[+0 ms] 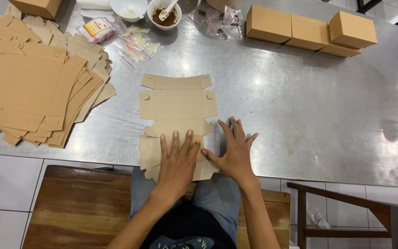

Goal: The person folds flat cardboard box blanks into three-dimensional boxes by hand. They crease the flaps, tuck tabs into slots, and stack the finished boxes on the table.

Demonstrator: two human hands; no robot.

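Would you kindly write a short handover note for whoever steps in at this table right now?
Left hand: flat, palm down on the near end of the flat box blank.
Right hand: flat at the blank's near right edge, fingers spread, gripping nothing.
Stack of unfolded blanks at far left; finished boxes at far right.
Done: several boxes assembled.
Left: this blank still lies flat; the stack is unfolded.

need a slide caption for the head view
Both hands press a flat cardboard box blank on a steel table.
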